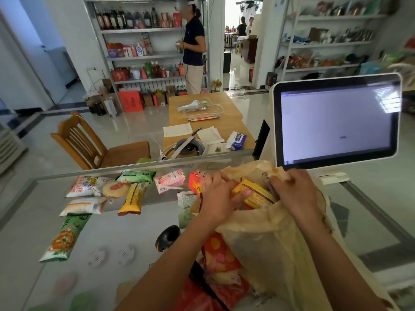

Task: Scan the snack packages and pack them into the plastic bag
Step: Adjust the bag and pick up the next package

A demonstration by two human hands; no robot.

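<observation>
A pale translucent plastic bag lies open on the glass counter in front of me. My left hand grips a yellow snack package at the bag's mouth. My right hand pinches the bag's far rim and holds it open. Several snack packages lie to the left: a pink one, a green one, a yellow one, a round biscuit and a long green pack. A red pack sits beside my left hand. A black scanner rests under my left forearm.
A white touchscreen monitor stands at the counter's right rear. Red and orange packets lie by the bag near me. Beyond the counter are a wooden chair, a wooden table with papers, shelves and a standing person.
</observation>
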